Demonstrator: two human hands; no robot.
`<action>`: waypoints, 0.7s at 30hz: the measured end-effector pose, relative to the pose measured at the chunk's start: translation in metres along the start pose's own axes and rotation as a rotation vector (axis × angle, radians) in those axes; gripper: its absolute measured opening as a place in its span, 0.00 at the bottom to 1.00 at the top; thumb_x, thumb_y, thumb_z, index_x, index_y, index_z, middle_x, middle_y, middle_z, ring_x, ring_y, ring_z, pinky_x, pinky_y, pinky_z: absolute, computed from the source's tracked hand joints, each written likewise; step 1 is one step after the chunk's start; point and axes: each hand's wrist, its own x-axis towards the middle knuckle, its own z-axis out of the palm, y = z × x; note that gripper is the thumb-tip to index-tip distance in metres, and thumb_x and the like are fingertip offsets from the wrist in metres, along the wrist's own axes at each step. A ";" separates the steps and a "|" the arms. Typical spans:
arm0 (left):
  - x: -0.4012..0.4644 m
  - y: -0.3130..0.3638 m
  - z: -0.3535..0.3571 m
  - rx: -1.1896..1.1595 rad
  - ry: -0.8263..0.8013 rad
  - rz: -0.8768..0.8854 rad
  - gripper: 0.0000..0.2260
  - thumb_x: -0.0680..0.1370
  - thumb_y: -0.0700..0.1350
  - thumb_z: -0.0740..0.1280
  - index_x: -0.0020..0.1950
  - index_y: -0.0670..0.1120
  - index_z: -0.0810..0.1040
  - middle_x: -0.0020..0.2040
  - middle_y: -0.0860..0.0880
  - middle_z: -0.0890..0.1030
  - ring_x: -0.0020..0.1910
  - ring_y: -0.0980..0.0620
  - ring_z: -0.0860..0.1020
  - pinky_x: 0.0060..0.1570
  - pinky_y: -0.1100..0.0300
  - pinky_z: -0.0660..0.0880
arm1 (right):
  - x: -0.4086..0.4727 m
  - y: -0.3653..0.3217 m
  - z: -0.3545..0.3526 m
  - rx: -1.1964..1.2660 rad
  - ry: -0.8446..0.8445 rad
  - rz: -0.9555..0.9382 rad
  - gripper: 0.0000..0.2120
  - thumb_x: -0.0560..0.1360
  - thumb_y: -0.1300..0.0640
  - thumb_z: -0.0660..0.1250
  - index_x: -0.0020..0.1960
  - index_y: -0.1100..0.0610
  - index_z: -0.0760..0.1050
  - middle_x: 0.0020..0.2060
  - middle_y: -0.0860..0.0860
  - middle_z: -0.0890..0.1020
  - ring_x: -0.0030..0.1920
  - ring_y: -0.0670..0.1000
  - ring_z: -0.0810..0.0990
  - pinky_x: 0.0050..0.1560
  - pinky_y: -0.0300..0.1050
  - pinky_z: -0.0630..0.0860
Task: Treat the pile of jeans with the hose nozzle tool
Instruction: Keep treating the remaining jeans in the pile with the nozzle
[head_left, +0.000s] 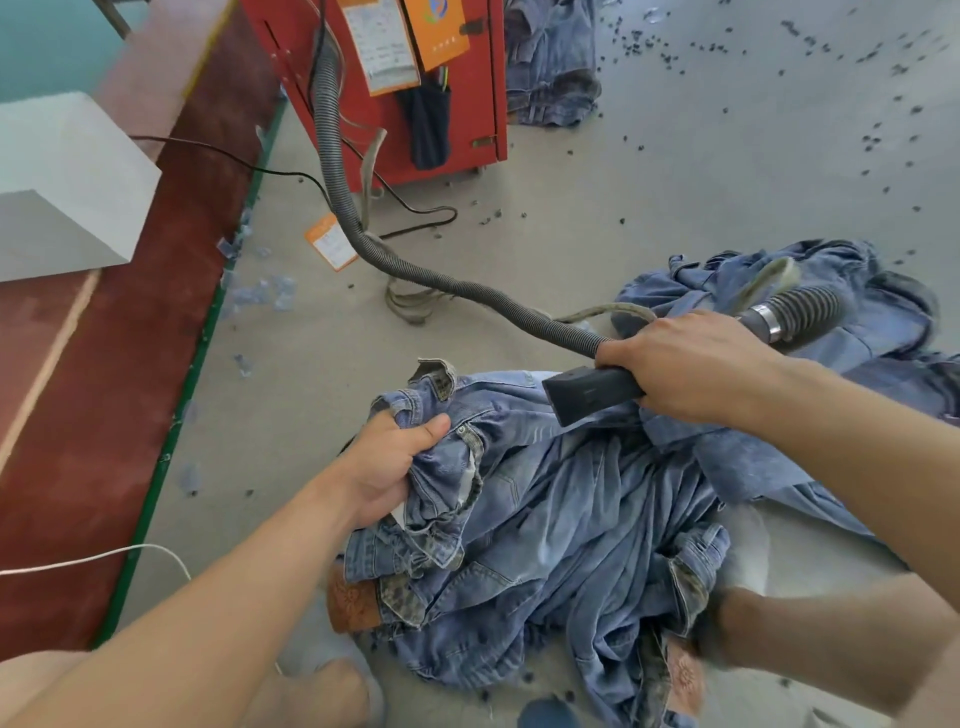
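I have the jeans (545, 530) heaped on the floor (675, 182) right below me, between my two arms, and the nozzle (589, 392) sits at the heap's far edge with its dark square mouth pointing left and slightly down onto the denim. My right hand (685, 364) is wrapped tight around the nozzle's handle, knuckles up, forearm coming in from the lower right; the tool's long axis runs roughly left to right, so the mouth faces toward my left hand. My left hand (392, 462) has a fistful of waistband, thumb over the top, bunching the cloth and lifting it a little at the heap's near-left side. The gap that matters is the stretch of denim between the two hands: the nozzle mouth lies up and to the right of the bunch I hold, near it but apart, with fabric touching or almost touching its lower lip. The hose (363, 228) trails from my right grip back up-left to the red machine (395, 88). I judge the next pass calls for drawing the mouth along the cloth toward my left fist while that hand keeps the denim taut.
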 end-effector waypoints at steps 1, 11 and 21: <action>0.001 0.001 -0.001 -0.017 -0.022 -0.001 0.11 0.84 0.35 0.62 0.65 0.37 0.79 0.59 0.39 0.85 0.58 0.40 0.84 0.49 0.52 0.84 | 0.001 -0.001 0.002 -0.004 0.012 0.001 0.14 0.78 0.55 0.62 0.59 0.40 0.71 0.36 0.45 0.72 0.33 0.49 0.69 0.33 0.47 0.61; 0.001 0.001 -0.008 -0.099 -0.166 -0.020 0.15 0.80 0.41 0.65 0.66 0.38 0.80 0.66 0.36 0.81 0.63 0.38 0.82 0.56 0.49 0.82 | -0.001 -0.037 -0.016 0.217 0.170 -0.181 0.15 0.77 0.48 0.66 0.63 0.39 0.72 0.43 0.45 0.82 0.43 0.52 0.80 0.39 0.46 0.71; -0.016 0.006 -0.006 -0.080 -0.233 -0.033 0.17 0.82 0.42 0.64 0.69 0.37 0.77 0.67 0.35 0.80 0.64 0.37 0.81 0.59 0.47 0.81 | 0.002 -0.015 -0.035 0.285 -0.010 -0.036 0.16 0.78 0.51 0.67 0.63 0.37 0.73 0.45 0.43 0.81 0.43 0.50 0.81 0.39 0.49 0.75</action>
